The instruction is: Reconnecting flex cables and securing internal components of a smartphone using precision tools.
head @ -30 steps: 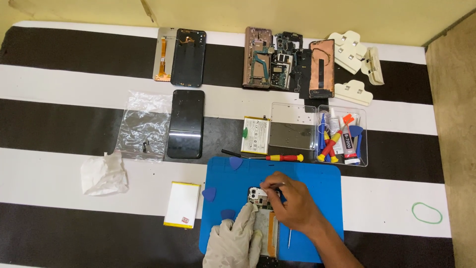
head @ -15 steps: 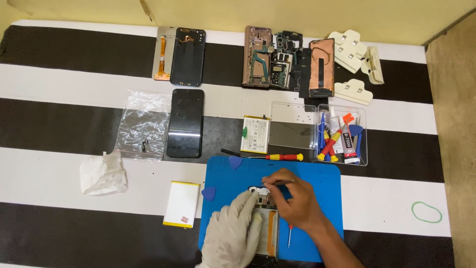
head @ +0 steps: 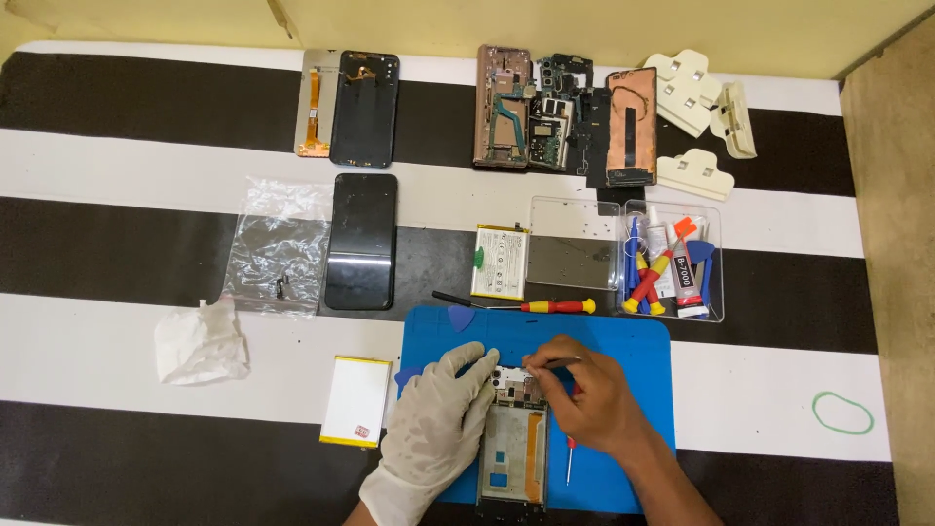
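An opened phone frame (head: 513,448) lies on the blue work mat (head: 623,341) near the front edge. My left hand (head: 433,429), in a pale glove, rests flat on the frame's left side and steadies it. My right hand (head: 584,399), bare, pinches thin metal tweezers (head: 555,363) whose tips meet the frame's top end near the camera area. A small red-handled screwdriver (head: 570,458) lies on the mat under my right hand.
A red and yellow screwdriver (head: 545,306), a white battery (head: 500,261), a clear tool box (head: 672,261), a yellow-edged battery (head: 355,401), a black phone back (head: 361,241), a plastic bag (head: 278,244), crumpled tissue (head: 200,343), phone parts (head: 560,115) and white clamps (head: 696,102) lie on the striped table.
My left hand has slid up along the frame's left side. My right hand has shifted a little, and the tweezers now point left across the frame's top end.
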